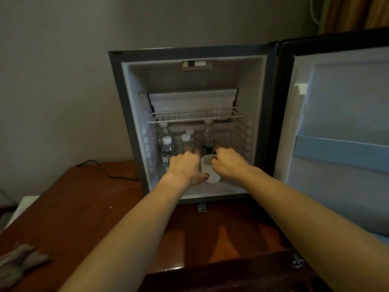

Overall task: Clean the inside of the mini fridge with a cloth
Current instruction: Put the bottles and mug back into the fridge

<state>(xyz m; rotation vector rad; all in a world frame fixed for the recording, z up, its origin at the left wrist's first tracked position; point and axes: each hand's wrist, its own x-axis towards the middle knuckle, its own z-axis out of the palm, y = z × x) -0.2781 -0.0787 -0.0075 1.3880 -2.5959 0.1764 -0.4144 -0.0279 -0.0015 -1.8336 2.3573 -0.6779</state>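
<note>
Both hands reach into the bottom part of the mini fridge [134,114]. Left hand [185,167] has its fingers pointing in toward the bottles, and its thumb touches the low side of a white cup [207,165]. The fingers look fairly straight, but they are blurry, so how they sit on the cup is hard to tell. Right hand [228,163] is curled, with its fingers hooked over the cup's rim on the right side. The cup sits between the two hands, near the front of the fridge floor.

Behind the hands stand some clear water bottles [167,150] with white caps, on the left and middle of the fridge floor. A dark bottle [208,142] with a white cap stands behind the cup. Above them is a white wire shelf [195,115], and a white tray [192,100] sits on it at the back. The fridge door [336,133] hangs wide open on the right.

The fridge stands at the back edge of a brown wooden desk [84,203]. A grey cloth [20,262] lies crumpled near the front left corner of the desk, well apart from both hands. A black cord [99,167] runs along the desk's back edge, left of the fridge.
</note>
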